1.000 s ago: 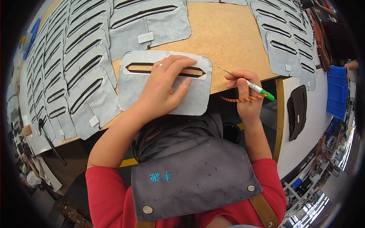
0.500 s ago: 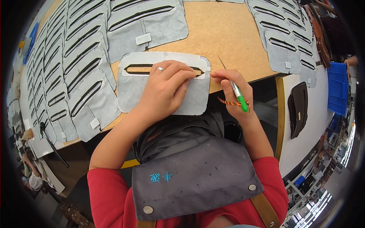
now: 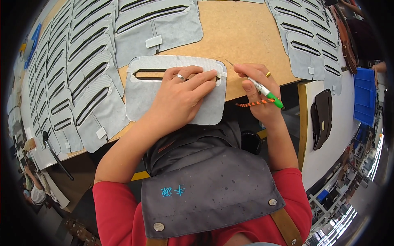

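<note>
A grey panel (image 3: 137, 98) with a long dark-edged slot (image 3: 150, 74) and a white strip around it lies at the table's front edge. My left hand (image 3: 182, 92) rests flat on it, fingers stretched out and fingertips pressing at the slot's right end. To the right, my right hand (image 3: 260, 92) is closed round a green-and-white awl (image 3: 262, 89). Its thin metal point aims up and left, just beyond the panel's upper right corner. An orange-and-black cord (image 3: 252, 103) hangs by the awl across my palm.
Overlapping rows of similar grey slotted panels (image 3: 92, 119) cover the table's left, with another stack (image 3: 301, 53) at the far right. Brown wooden tabletop (image 3: 238, 35) shows between them. Right of the table are dark brown pieces (image 3: 323, 119) and a blue crate (image 3: 364, 96).
My right hand has drawn slightly right with the awl, whose tip now points more to the left. My left fingers have straightened and shifted a little right along the slot's end.
</note>
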Demonstrator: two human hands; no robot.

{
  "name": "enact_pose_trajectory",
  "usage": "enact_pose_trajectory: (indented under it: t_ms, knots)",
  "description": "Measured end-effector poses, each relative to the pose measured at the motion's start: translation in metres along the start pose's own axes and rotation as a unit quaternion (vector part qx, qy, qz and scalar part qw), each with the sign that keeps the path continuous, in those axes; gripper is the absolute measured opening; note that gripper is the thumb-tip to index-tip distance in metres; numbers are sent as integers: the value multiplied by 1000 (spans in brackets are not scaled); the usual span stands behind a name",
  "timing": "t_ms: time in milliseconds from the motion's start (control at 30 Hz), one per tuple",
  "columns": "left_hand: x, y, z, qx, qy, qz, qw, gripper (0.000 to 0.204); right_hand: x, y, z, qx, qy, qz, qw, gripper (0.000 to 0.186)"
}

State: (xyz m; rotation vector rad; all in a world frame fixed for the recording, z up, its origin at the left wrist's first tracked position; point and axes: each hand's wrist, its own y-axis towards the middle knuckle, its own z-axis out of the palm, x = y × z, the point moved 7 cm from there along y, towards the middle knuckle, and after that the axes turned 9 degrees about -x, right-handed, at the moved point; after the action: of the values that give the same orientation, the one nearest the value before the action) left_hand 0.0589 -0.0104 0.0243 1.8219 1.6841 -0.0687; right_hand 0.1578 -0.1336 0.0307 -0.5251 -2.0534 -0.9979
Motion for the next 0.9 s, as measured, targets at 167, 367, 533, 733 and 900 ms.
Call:
enact_pose_trajectory:
  t_ms: [167,367,533,733,900]
  knots:
    - [-12,0,8,73,128,78,986,30,-10,-4,3,-19,51,46,997,19]
    - [-25,4,15,119,213,147,959,30,-6,-9,2,-1,36,52,998,25]
    - [25,14,-9,41,-129,-106,985,25,-8,-21,-14,-57,65,73,994,19]
    - [43,26,-14,8,98,-47,994,21,-12,-29,-26,-86,68,108,988,23]
    - [54,39,-10,176,64,-131,974,18,-9,-29,-35,-118,94,107,983,27]
